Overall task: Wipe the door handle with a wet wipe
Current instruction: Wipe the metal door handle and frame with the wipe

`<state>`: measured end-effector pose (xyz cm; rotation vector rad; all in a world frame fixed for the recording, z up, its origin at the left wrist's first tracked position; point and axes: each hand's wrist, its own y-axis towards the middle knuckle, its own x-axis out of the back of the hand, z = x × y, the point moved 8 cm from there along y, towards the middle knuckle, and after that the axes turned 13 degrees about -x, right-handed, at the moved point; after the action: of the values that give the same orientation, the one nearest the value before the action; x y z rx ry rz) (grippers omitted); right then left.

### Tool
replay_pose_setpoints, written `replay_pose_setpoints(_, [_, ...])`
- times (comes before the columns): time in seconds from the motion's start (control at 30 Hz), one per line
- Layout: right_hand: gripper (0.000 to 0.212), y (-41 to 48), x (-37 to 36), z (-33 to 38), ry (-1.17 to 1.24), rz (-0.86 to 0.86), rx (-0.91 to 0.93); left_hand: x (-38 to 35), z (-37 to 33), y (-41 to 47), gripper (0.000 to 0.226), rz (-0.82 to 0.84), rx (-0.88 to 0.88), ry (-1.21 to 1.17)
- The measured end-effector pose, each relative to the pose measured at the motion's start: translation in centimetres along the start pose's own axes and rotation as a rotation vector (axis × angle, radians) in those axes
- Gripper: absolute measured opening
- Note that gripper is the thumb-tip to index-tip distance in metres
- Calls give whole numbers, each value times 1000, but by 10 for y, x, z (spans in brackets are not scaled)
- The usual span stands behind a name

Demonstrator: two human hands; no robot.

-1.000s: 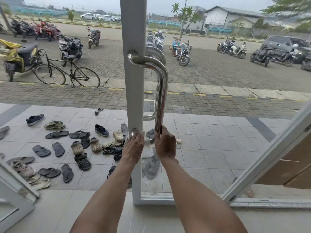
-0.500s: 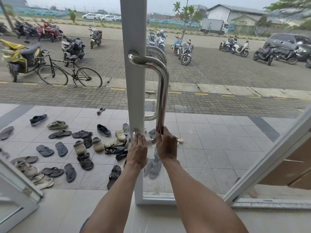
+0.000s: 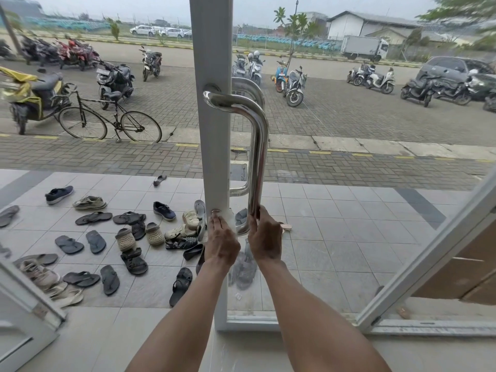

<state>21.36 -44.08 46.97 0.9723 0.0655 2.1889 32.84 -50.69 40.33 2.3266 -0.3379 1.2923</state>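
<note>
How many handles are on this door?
2. One handle on the near side, its lower end gripped by the right hand; the other handle on the far side, partly hidden behind it.

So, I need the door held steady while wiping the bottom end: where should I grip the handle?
Grip the handle on its straight vertical bar, mid-height, from the right: it's a round tube standing clear of the frame, free above the right hand.
</note>
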Motion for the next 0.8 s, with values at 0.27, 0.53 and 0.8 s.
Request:
replay_pose_setpoints(0.27, [32, -1, 0, 0, 22, -3, 36, 10, 12, 6, 52, -138, 152, -188])
replay_pose_setpoints(0.53, [33, -1, -4, -2, -10, 2, 43, -1, 58, 18, 47, -131, 546, -579])
replay_pose_setpoints(0.8, [40, 1, -5, -3, -28, 1, 76, -53, 65, 17, 55, -208, 874, -1407])
